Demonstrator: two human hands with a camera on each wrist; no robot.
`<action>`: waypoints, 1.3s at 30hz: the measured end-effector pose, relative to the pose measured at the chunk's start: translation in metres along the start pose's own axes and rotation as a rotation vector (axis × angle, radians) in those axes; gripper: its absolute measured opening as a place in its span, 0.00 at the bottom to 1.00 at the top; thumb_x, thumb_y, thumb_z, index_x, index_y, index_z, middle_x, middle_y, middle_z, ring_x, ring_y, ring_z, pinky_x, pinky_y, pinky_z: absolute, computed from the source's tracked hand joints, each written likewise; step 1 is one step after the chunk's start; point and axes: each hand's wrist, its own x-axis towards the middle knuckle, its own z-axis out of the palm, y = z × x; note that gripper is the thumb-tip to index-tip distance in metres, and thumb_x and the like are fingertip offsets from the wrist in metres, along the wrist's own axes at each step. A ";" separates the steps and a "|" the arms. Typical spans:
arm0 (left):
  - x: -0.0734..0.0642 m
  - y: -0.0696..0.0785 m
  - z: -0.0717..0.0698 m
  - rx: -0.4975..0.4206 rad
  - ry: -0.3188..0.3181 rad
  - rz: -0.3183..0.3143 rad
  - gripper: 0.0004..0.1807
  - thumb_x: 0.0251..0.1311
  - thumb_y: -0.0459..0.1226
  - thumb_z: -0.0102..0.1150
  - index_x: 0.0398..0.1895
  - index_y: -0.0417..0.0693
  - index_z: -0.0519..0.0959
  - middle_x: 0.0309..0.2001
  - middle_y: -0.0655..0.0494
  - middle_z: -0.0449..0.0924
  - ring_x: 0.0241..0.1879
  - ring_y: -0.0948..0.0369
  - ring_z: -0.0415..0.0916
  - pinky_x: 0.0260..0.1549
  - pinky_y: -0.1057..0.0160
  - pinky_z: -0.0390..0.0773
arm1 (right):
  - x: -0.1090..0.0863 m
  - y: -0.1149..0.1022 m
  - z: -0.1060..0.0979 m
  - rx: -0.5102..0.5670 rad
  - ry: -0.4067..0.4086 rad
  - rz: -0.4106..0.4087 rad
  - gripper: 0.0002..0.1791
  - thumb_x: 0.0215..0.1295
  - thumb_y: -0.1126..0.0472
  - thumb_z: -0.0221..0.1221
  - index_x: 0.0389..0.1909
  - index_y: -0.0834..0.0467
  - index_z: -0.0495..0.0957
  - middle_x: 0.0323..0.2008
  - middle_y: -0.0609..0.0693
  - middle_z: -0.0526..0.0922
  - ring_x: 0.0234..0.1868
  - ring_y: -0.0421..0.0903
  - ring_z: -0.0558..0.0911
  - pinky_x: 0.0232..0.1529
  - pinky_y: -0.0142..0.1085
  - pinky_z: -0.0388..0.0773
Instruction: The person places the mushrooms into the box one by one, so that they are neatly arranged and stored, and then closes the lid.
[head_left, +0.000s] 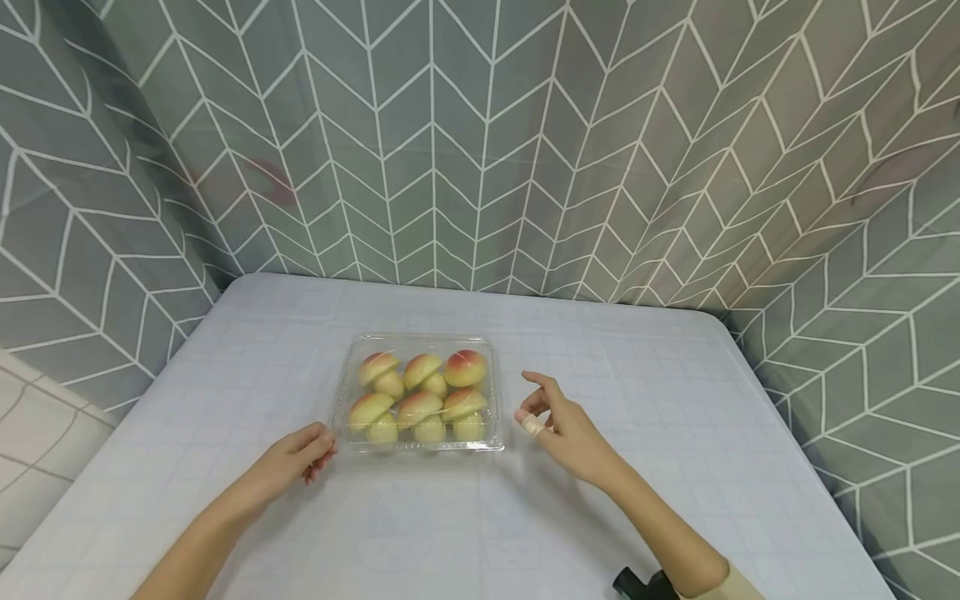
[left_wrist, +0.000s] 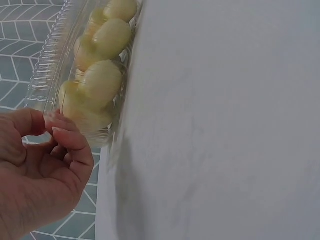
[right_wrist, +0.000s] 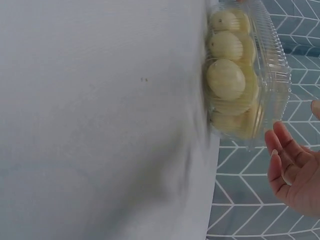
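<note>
A lidded clear plastic box lies on the table, holding several mushroom-shaped pieces with red-and-yellow caps and pale round stems. At its near left corner, my left hand pinches the rim between thumb and fingertips; the left wrist view shows this left hand with its other fingers curled. My right hand hovers beside the box's right side, fingers loosely bent and apart from it. In the right wrist view the right hand holds nothing, with its fingertips close to the box's corner.
A pale cloth covers the table, whose far edge meets a grey curtain with a white chevron pattern. Near the right forearm, a black object shows at the bottom edge. Light tiles appear at the left.
</note>
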 end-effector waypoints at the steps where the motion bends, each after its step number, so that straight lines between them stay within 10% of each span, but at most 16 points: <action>1: 0.000 0.000 0.001 0.006 0.014 -0.011 0.17 0.75 0.43 0.40 0.36 0.36 0.67 0.26 0.55 0.64 0.25 0.64 0.64 0.24 0.68 0.69 | 0.000 0.000 -0.001 -0.003 0.009 -0.005 0.31 0.71 0.52 0.55 0.70 0.56 0.56 0.41 0.42 0.78 0.44 0.40 0.77 0.40 0.36 0.75; 39: 0.001 -0.004 0.009 -0.063 0.086 -0.077 0.20 0.77 0.43 0.35 0.29 0.40 0.68 0.21 0.57 0.63 0.19 0.66 0.61 0.19 0.70 0.65 | -0.002 0.000 -0.010 0.009 0.057 -0.046 0.30 0.72 0.55 0.54 0.69 0.58 0.56 0.41 0.42 0.79 0.44 0.40 0.77 0.41 0.40 0.74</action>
